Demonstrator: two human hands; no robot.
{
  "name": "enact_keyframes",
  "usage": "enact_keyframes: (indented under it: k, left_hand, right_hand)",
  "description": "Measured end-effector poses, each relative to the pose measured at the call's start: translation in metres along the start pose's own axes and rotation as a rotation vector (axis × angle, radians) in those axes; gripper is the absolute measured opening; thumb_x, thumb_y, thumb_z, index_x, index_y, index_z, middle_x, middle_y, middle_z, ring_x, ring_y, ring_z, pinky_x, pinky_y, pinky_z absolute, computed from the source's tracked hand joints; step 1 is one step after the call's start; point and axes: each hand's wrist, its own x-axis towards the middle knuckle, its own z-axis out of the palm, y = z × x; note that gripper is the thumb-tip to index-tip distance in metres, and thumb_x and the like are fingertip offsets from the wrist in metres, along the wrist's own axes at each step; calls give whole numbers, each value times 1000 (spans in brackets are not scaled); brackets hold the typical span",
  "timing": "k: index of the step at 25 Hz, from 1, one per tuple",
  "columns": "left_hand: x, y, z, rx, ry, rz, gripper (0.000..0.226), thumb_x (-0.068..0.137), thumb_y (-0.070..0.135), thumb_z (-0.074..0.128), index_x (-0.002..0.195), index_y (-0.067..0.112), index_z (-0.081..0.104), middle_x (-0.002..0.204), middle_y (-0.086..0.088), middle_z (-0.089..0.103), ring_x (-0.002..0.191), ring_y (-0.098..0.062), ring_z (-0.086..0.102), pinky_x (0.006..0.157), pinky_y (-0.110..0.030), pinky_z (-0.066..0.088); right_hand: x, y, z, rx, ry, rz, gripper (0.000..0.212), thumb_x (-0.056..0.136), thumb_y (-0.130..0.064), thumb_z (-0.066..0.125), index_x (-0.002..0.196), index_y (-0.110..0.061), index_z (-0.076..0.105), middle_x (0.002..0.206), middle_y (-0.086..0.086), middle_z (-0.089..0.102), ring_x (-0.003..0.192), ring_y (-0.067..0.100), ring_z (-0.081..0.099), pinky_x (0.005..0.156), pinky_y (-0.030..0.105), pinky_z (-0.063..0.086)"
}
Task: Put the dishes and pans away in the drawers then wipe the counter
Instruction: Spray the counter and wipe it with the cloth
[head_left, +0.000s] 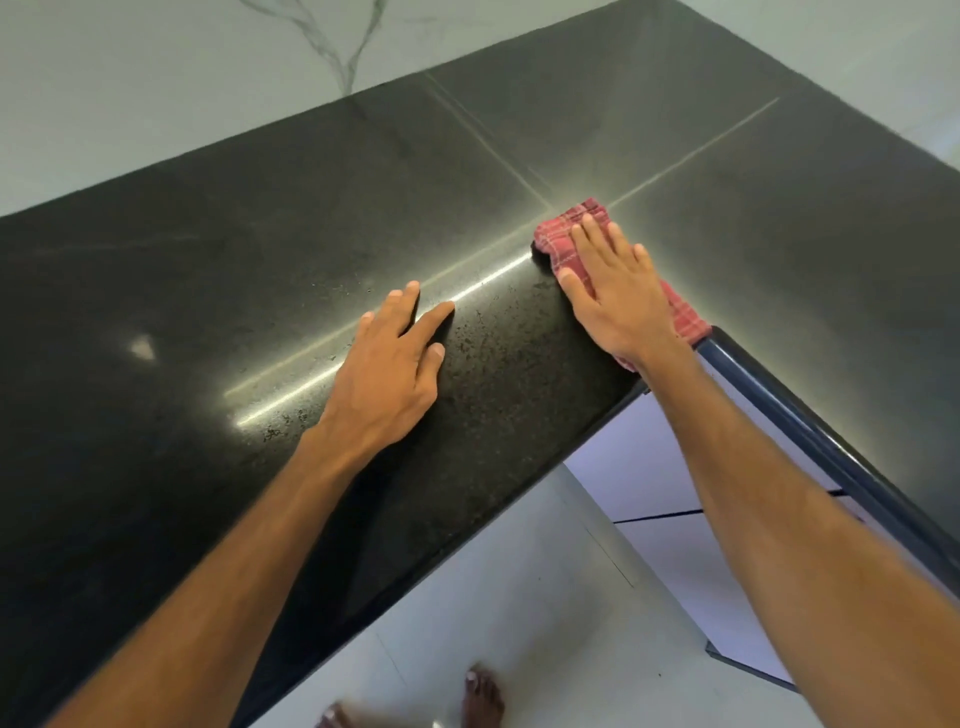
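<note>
I see my right hand (615, 296) lying flat on a red checked cloth (563, 234), fingers straight and slightly spread, palm pressing it down; nothing is curled round it. The cloth sits on the black counter (208, 286), close to the counter's front edge at the inner corner where its two runs meet. The cloth's far end touches the spot where the counter's pale seams (498, 156) cross, and its near end pokes out from under my wrist.

My left hand (395, 364) rests palm down on the bare counter, fingers straight and fanned, holding nothing. It is near the counter's front edge, apart from the cloth, with its fingertips reaching one of the seams.

The counter surface shines, with light glinting along the seam. Below the counter's edge I can see white drawer fronts (649, 467), all closed, and a pale floor (519, 623) with bare feet (483, 696) on it. Behind the counter rises a marbled wall (156, 78).
</note>
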Motion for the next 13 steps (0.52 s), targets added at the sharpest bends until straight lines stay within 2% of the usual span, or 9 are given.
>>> enact_keyframes:
  k: [2,4,6,9,11,13]
  left_hand:
    - [-3,-6,-10,-122,49,-16,45,107,27,43,152,21,44,164,-1,30,152,-16,24,123,-31,16]
    - [-5,-24,-19,-158,178,-77,38,104,16,49,141,13,55,155,-3,45,144,-16,39,118,-23,22]
    - [-7,-48,-27,-122,257,-166,38,99,4,50,135,10,59,153,-7,49,143,-20,42,120,-24,23]
    - [-2,-79,-45,-86,276,-256,48,93,-6,44,134,11,62,153,-10,48,145,-22,40,122,-28,24]
    - [7,-87,-60,-59,264,-255,46,93,-8,41,128,11,66,148,-9,54,141,-20,44,115,-20,25]
    - [21,-91,-69,-51,249,-251,38,96,-4,43,124,9,66,142,-10,58,136,-20,48,109,-15,23]
  right_hand:
    - [-5,-10,0,-6,3,16,66,107,-57,15,165,-26,5,173,-5,-1,159,15,-5,129,50,3]
    - [-13,-41,4,-22,-23,-21,66,108,-56,14,165,-25,3,172,-2,-5,159,17,-6,129,52,3]
    - [-29,-98,19,-31,-26,-157,66,108,-54,15,165,-22,2,172,-2,-7,159,17,-7,129,51,4]
    - [-60,-187,49,-1,-53,-386,66,107,-50,22,165,-20,10,173,-2,1,159,18,-4,128,49,6]
    - [-66,-209,57,-7,-71,-443,67,106,-52,25,165,-21,15,173,-2,7,160,17,0,128,47,8]
    - [-50,-200,53,4,-70,-483,68,106,-55,26,165,-22,14,173,-2,8,160,16,1,128,46,10]
